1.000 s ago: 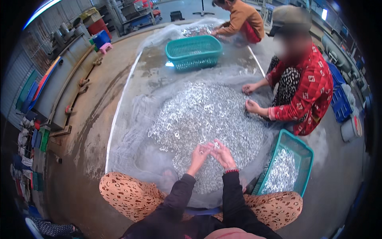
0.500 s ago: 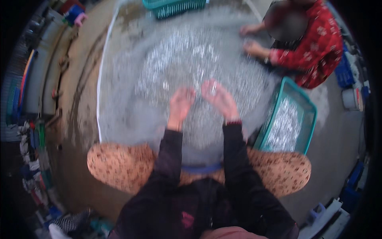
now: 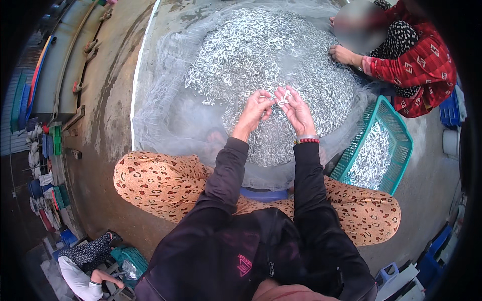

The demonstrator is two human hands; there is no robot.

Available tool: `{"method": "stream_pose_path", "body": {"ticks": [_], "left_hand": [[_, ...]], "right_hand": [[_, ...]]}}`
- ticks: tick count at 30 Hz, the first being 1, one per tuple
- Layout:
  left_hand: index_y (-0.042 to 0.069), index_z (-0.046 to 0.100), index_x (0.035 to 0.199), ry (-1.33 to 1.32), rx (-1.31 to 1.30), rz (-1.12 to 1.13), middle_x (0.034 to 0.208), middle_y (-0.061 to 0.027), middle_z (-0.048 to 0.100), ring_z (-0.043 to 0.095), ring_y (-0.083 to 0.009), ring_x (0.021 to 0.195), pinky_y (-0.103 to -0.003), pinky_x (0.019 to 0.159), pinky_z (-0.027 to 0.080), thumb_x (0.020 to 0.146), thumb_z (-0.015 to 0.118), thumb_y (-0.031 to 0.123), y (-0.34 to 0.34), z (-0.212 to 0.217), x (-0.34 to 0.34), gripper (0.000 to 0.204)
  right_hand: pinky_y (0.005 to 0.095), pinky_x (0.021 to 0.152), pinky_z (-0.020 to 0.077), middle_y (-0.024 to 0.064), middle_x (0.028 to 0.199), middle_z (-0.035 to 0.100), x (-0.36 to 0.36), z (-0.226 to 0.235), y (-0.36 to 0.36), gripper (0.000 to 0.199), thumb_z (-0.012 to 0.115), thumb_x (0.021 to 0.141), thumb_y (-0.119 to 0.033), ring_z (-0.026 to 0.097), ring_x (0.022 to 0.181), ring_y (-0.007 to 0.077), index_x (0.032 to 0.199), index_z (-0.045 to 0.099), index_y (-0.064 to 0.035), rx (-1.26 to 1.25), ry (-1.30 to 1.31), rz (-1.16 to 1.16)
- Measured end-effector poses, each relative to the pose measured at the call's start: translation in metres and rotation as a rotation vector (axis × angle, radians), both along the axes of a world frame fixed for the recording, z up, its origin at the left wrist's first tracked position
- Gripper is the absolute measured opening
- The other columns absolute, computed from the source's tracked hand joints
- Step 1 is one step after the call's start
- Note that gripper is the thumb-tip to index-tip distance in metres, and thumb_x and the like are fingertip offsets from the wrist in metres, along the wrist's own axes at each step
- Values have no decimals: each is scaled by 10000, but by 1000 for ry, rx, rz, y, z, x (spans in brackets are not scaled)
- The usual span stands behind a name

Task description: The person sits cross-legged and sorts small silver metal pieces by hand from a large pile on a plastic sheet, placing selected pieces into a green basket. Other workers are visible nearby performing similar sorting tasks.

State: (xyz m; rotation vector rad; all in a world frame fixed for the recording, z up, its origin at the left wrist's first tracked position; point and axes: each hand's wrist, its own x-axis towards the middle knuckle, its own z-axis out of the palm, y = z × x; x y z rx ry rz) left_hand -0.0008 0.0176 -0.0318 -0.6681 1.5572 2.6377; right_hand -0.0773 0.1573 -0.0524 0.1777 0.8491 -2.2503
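A broad heap of small silvery-white fish (image 3: 271,55), many of them curled, is spread on a pale fine-mesh net (image 3: 163,108) in front of me. Over its near part my two hands meet, almost touching. My right hand (image 3: 297,113) is turned palm up, fingers partly curled, with a few of the white fish lying across them. Thumb and fingertips of my left hand (image 3: 254,114) are pinched together beside it, a white bit showing at their tips. Which fish each fingertip touches is too small to tell.
To my right stands a green plastic basket (image 3: 402,150) holding more of the fish. Across the heap, at far right, a co-worker in a red patterned sleeve (image 3: 406,72) reaches into it. Another person (image 3: 80,271) bends by a green basket at lower left. A low wall with pipes runs along the left.
My hands, spread with palms over the heap before, have come together and closed around small fish. The view has shifted, so the far basket has left it and the co-worker appears farther right.
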Motion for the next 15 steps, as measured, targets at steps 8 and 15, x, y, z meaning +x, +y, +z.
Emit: {"method": "stream_pose_path", "body": {"ticks": [8,15], "left_hand": [[11,510,904,-10,-266,7,740,-31,545,487,-69,540,-200,421,354,871,605,166,7,2,-5,184],[13,558,865,-75,-159,-11,657,-16,527,466,-62,547,-184,439,329,888,581,158,-12,-4,-3,148]], "right_hand": [[386,876,475,201,1236,463,-1,-5,-10,458,372,975,-184,524,1058,296,1376,252,1,27,-21,25],[325,772,503,102,974,579,-1,1,-5,373,460,945,-226,587,869,194,1224,472,21,164,79,146]]}}
